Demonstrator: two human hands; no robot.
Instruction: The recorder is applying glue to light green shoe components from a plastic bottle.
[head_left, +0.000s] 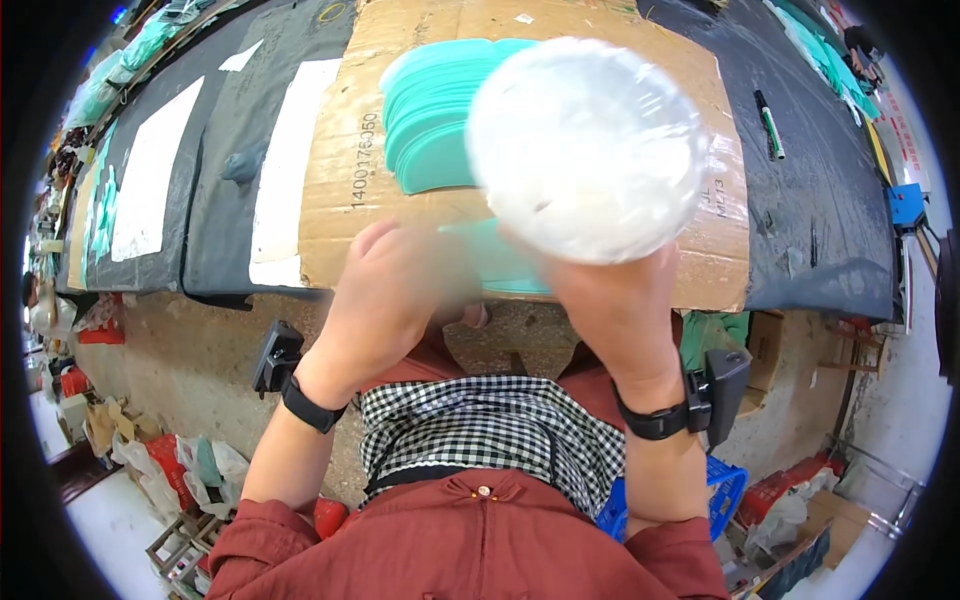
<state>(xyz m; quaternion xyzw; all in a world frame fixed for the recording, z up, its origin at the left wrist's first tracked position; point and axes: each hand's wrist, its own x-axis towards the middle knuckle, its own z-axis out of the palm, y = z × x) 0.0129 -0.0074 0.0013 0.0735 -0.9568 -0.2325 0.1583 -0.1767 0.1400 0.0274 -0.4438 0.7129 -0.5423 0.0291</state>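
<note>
Your right hand (620,310) lifts a round white plastic-wrapped stack (585,150) at twelve o'clock; your left hand (385,290) grips a teal sheet (495,262) on cardboard (400,210).

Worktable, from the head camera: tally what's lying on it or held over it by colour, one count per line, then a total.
Teal: 1 fanned stack of flat teal pieces; single pieces can't be counted
White: 1 round clear-wrapped stack, held up by the right hand
Brown: 1 cardboard sheet
Green and black: 1 marker pen
Total: 4

The left hand is blurred.
</note>
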